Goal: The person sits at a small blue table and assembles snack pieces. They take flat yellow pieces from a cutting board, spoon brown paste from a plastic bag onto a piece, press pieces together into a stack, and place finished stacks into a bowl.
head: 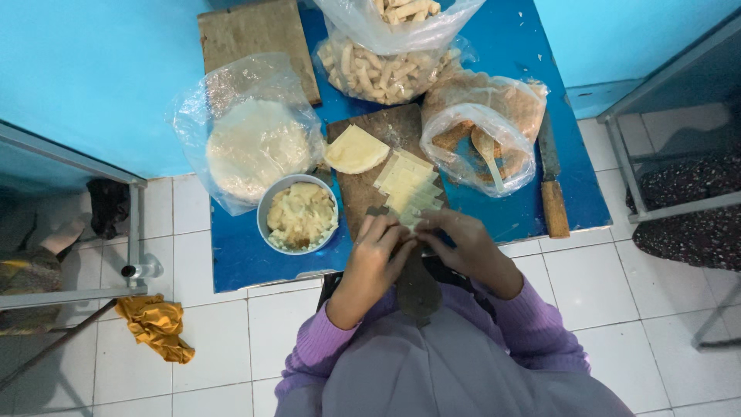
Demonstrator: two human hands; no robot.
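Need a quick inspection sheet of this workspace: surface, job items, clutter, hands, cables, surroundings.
Surface: low blue table on white tiled floor.
Job's things: wooden cutting board with pale dough squares and a folded half-round; metal bowl of filling.
Clutter: bag of round wrappers, bags of rolled pieces, bag of crumbs with wooden spoon, knife, second board.
Grippers: left hand and right hand together at the board's near edge, working a small piece; grip unclear.
Cables: nothing seen.
Surroundings: yellow cloth, metal frames, turquoise wall.
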